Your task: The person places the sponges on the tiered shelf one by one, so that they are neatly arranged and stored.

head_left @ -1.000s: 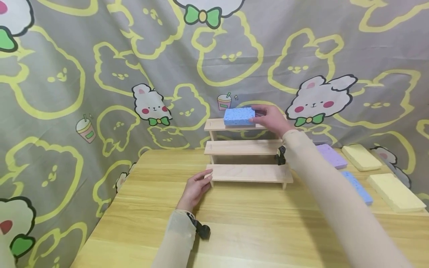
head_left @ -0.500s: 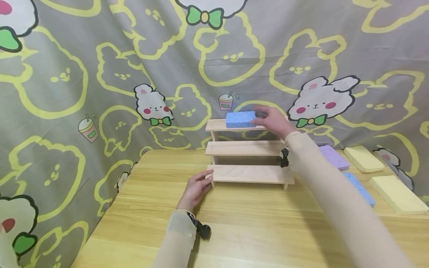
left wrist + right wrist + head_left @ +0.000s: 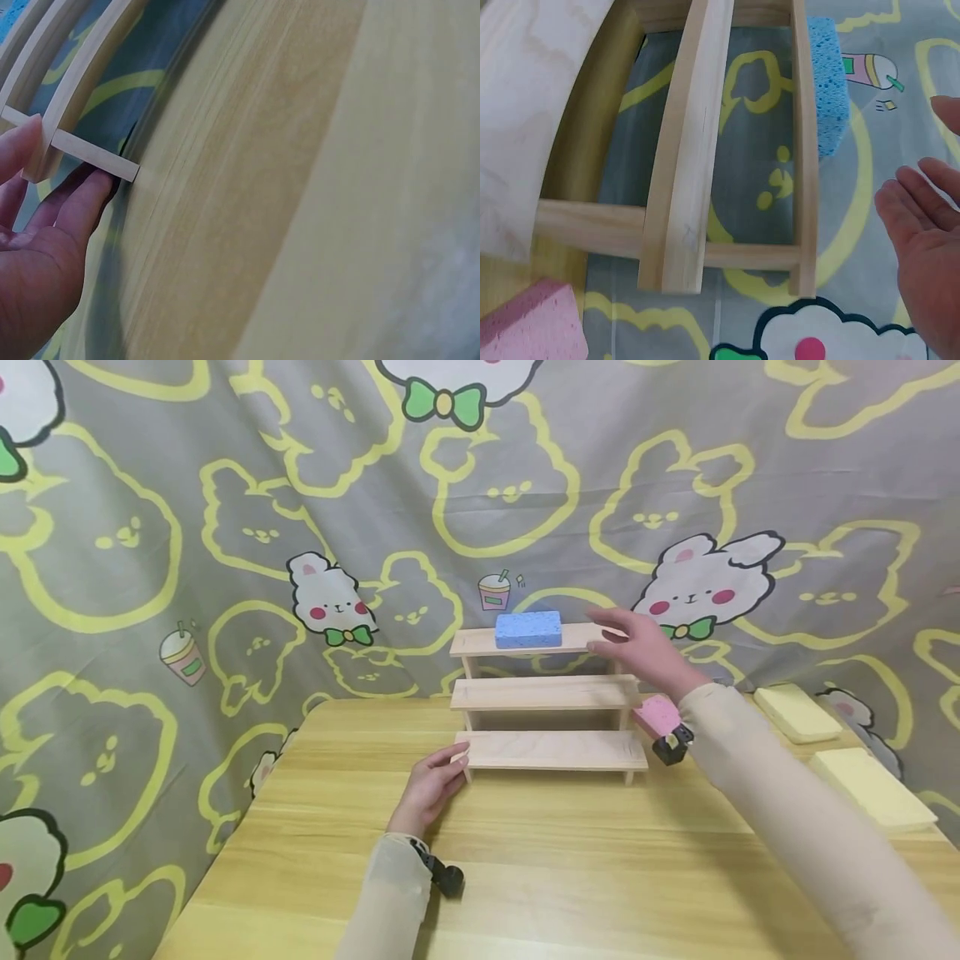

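Observation:
A three-tier wooden display rack [image 3: 546, 693] stands on the table against the curtain. On its top tier lies a blue speckled sponge [image 3: 528, 630], left of the middle. My left hand [image 3: 430, 789] holds the left end of the bottom tier; in the left wrist view the thumb is on the board's end and the fingers [image 3: 84, 210] bend round beside the leg. To the right of the sponge, my right hand [image 3: 648, 647] is at the rack's upper right end, apart from the sponge. Its fingers are relaxed and hold nothing, as the right wrist view shows.
A pink sponge [image 3: 658, 714] lies right of the rack, partly behind the right wrist's camera. Two pale yellow sponges [image 3: 797, 713] lie farther right on the wooden table [image 3: 570, 868]. My right forearm crosses over that side. A patterned grey curtain [image 3: 510, 535] hangs behind.
My right hand has let go of the blue sponge and drawn back to the right, leaving it on the top tier. The left hand keeps its hold on the rack.

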### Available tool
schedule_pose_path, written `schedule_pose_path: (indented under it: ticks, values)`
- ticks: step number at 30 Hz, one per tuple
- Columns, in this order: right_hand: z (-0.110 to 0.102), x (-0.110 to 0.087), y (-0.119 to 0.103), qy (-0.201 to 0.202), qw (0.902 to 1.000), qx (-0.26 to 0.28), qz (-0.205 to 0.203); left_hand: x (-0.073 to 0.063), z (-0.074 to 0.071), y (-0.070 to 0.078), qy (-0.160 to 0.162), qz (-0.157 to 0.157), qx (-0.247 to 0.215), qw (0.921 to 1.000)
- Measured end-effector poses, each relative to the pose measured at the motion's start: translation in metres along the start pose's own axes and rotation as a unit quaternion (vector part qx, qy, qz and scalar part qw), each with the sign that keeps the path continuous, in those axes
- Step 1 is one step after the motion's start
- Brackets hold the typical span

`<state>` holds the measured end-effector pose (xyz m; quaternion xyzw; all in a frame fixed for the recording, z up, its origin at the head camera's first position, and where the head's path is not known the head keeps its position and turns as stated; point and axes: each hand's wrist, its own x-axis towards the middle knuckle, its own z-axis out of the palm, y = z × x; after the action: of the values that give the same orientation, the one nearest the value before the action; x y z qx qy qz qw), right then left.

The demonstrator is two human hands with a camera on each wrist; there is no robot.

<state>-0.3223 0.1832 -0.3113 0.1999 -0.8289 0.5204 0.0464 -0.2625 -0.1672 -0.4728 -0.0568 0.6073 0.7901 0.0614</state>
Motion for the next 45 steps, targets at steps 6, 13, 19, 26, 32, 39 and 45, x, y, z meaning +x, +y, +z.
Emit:
schedule_pose_path:
  ticks: [6,13,19,26,32,39,45]
  values:
    - [-0.010,-0.022,0.000,0.014,0.9997,-0.016,-0.009,0.001,0.000,0.001,0.000,-0.003,0.002,1.0000]
    - [-0.022,-0.053,0.002,0.032,0.9985,-0.026,0.035,0.001,0.001,0.002,0.005,-0.011,0.005,0.9999]
    - [-0.029,-0.082,0.016,0.056,0.9969,-0.048,0.027,0.001,-0.001,0.002,0.000,-0.009,0.003,1.0000]
    - [-0.033,-0.105,0.041,0.084,0.9919,-0.094,0.016,0.000,-0.003,0.000,-0.007,-0.005,0.005,1.0000]
    - [-0.028,-0.117,0.065,0.097,0.9865,-0.128,0.033,0.000,-0.004,-0.001,-0.005,-0.003,0.008,1.0000]
    - [-0.022,-0.124,0.086,0.102,0.9801,-0.163,0.047,0.000,-0.003,-0.002,-0.004,-0.006,0.011,0.9999]
    - [-0.018,-0.125,0.099,0.061,0.9800,-0.180,0.060,0.001,-0.004,-0.004,-0.006,-0.003,0.005,1.0000]
